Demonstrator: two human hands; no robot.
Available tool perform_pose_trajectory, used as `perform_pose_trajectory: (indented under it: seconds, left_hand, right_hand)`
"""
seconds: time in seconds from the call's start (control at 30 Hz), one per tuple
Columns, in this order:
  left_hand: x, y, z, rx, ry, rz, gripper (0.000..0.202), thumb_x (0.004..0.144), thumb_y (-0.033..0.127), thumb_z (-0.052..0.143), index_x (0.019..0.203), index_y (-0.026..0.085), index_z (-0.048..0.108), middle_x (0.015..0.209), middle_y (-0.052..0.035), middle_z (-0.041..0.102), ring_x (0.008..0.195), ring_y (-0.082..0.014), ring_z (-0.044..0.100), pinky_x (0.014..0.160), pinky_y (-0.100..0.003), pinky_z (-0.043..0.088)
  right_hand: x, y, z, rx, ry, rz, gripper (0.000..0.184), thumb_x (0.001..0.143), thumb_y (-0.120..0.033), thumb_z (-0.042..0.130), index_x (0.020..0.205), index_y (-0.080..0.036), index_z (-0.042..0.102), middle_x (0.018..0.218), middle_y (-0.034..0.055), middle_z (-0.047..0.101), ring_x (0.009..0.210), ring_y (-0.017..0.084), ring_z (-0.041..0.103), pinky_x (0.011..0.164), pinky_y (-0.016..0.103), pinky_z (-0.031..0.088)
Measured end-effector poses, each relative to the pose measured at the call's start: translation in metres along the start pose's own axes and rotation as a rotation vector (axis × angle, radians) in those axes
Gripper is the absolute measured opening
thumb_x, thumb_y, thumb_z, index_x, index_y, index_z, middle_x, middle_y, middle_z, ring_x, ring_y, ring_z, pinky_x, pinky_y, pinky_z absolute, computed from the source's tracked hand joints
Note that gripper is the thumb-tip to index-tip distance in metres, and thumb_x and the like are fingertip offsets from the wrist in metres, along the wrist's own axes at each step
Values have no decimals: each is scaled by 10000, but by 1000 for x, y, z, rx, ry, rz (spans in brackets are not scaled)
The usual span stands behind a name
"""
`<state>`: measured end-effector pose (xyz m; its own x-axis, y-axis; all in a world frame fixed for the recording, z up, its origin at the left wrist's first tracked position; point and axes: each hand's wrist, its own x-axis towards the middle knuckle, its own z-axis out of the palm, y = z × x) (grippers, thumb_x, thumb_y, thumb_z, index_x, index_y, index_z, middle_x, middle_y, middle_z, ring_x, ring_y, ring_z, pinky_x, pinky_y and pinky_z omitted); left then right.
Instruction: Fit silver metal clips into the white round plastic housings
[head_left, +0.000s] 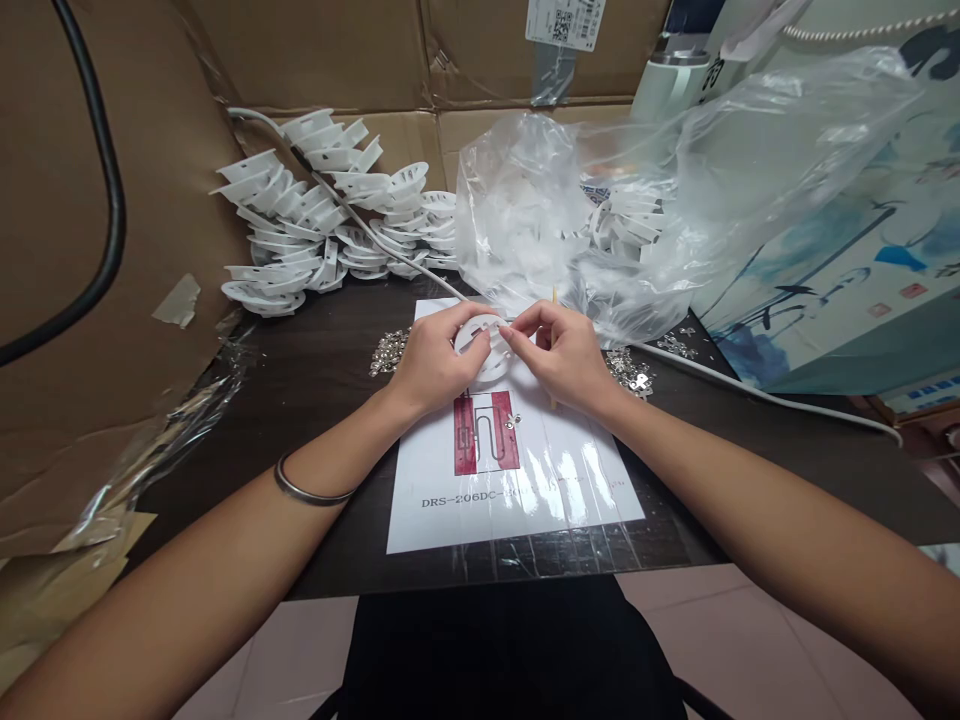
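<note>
My left hand (431, 360) is curled around a round white plastic part (481, 347) and holds it over a taped-down white sheet (517, 480). My right hand (564, 352) pinches at the part's top right edge with thumb and forefinger; what sits between those fingertips is too small to make out. A thin wooden stick (554, 297) stands up behind my right hand. On the sheet, just below the hands, a small metal clip (512, 421) lies beside a red diagram (485, 432).
Stacks of the same white parts (322, 210) lie at the back left, and more sit in a clear plastic bag (600, 220) at the back. Small metal clips lie in heaps left (388, 352) and right (634, 370). A white cable (750, 385) crosses the dark table (315, 400). Cardboard walls surround it.
</note>
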<state>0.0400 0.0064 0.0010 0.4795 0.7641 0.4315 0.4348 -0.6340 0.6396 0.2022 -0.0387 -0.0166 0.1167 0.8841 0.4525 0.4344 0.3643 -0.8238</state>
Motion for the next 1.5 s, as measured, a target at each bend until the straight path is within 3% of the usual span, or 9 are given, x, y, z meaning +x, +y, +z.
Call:
perform_pose_trajectory:
  seconds: [0.47,0.6,0.77,0.97,1.17,1.37,1.5]
  left_hand:
    - [-2,2,1,-18,-39,-16,291,833,328,583,1026,172,737,991,-56,756,817,-177,674,733,-305,498]
    - [-2,3,1,-128,-28,-79,278,815,344,623,985,165,752,958,-60,761,851,-185,684,753,-300,517]
    - [0,2,2,-309,-6,-179,230,773,328,686,905,157,765,872,-49,760,766,-153,665,665,-260,501]
    - [1,-2,2,-257,10,-139,201,776,343,688,858,177,768,888,-48,737,799,-147,640,698,-268,486]
    - [1,-1,3,-224,-76,-112,226,843,319,609,981,182,724,963,-30,738,858,-143,656,763,-253,499]
    - [1,-2,3,-111,-54,-85,217,869,315,568,1000,191,689,986,-19,724,895,-150,647,789,-268,485]
    - [1,-3,4,-95,-44,-69,219,873,316,562,1013,196,681,1013,-18,719,938,-152,644,831,-278,482]
  right_hand:
    - [2,0,-1,-21,18,33,172,766,-284,687,698,-166,583,582,-38,550,516,56,410,554,241,356]
    - [2,2,-1,-2,33,30,209,760,-332,706,696,-167,594,620,-29,586,526,55,410,564,246,361]
    - [2,4,-1,13,43,33,193,756,-341,717,723,-171,630,586,-42,556,519,54,401,562,247,353]
    - [1,4,-1,34,52,26,165,740,-298,742,718,-163,650,562,-52,534,517,51,407,563,243,356]
    - [1,3,-1,23,38,1,127,776,-275,707,757,-150,692,558,-43,545,524,52,424,566,246,356]
    - [0,1,-1,22,8,-21,179,851,-269,611,832,-128,720,591,-20,581,512,50,409,540,246,337]
    - [0,-1,-1,-3,11,-15,154,841,-267,623,814,-138,702,549,-40,524,508,53,401,544,245,337]
